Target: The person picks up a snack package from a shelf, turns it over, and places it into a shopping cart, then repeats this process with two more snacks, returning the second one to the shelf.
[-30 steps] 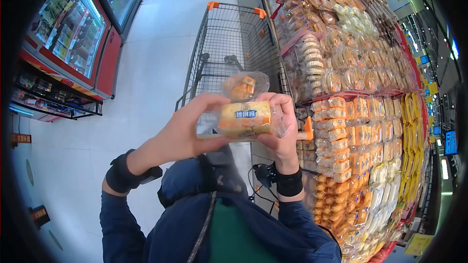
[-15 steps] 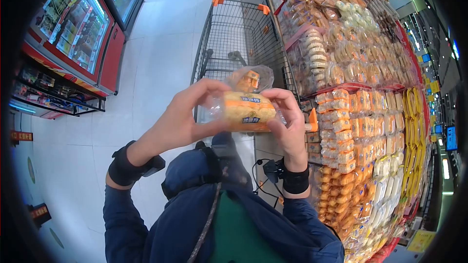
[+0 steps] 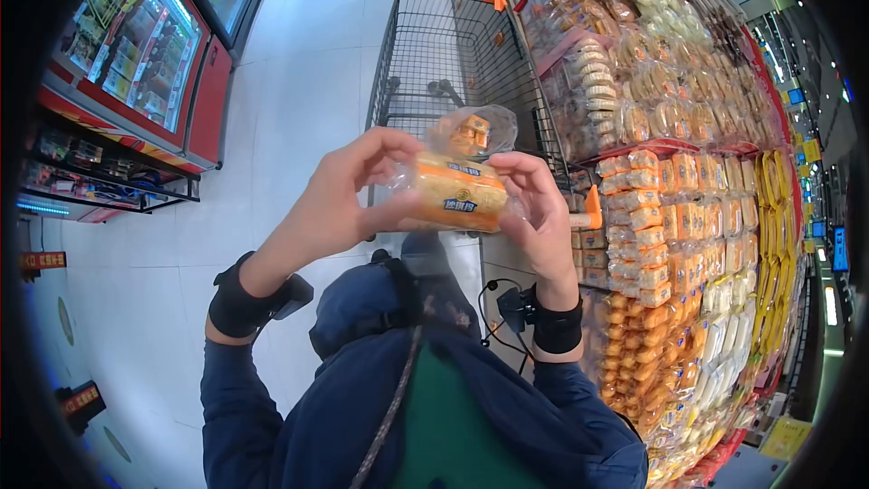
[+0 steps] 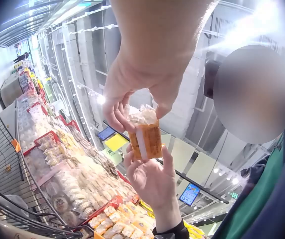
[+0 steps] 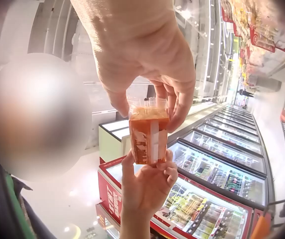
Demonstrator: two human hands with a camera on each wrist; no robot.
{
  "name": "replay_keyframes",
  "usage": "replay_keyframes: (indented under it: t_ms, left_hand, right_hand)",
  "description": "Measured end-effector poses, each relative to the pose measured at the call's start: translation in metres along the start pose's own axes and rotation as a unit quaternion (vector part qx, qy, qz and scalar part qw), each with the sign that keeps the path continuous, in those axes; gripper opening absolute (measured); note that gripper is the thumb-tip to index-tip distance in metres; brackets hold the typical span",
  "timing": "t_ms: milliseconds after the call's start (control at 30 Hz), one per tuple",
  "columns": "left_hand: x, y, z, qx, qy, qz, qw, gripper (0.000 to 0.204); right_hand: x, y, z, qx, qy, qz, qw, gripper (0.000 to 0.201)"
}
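A clear-wrapped yellow pastry pack (image 3: 459, 195) with an orange band and blue label is held level between both hands in the head view. My left hand (image 3: 339, 195) pinches its left end, thumb below and fingers above. Its right end is pinched by my right hand (image 3: 536, 217). In the left wrist view the pack (image 4: 146, 139) shows its orange side with a pale seam, and in the right wrist view the pack (image 5: 149, 134) looks much the same. Just beyond it, a clear bag with orange-labelled pieces (image 3: 472, 133) is partly covered by the pack.
A wire shopping cart (image 3: 434, 45) with orange corners stands ahead. Along the right runs a display of wrapped breads and pastries (image 3: 674, 217). Red-framed glass coolers (image 3: 149, 54) stand at the left, beyond the pale floor (image 3: 299, 54).
The pack has been turned in the hands, so its orange band and blue labels now face up. Hands and pack have shifted slightly right and up in the head view.
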State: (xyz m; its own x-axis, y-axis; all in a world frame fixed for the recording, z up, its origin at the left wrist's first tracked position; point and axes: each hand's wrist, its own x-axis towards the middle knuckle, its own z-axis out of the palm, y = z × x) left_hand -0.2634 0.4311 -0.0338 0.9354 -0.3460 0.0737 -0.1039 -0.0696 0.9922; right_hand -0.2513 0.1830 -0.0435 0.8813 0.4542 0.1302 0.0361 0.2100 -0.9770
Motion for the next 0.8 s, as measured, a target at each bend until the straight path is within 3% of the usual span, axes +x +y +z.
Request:
replay_keyframes:
  t_ms: [167,367,600,800]
  left_hand:
    - [-0.003,-0.003,-0.002,0.028,0.005,0.024,0.999,0.047]
    - [-0.003,-0.007,-0.005,0.081,0.003,0.098,0.992,0.051]
    - [-0.005,-0.014,-0.003,0.113,0.029,0.163,0.98,0.05]
    - [-0.007,-0.015,0.001,0.111,0.042,0.174,0.977,0.051]
  right_hand:
    - [0.003,0.006,-0.005,-0.033,-0.007,0.018,0.999,0.059]
    - [0.003,0.009,-0.003,-0.059,-0.016,-0.067,0.996,0.059]
    - [0.005,0.012,-0.005,-0.07,-0.032,-0.093,0.993,0.06]
    - [0.003,0.011,-0.004,-0.065,-0.03,-0.092,0.993,0.06]
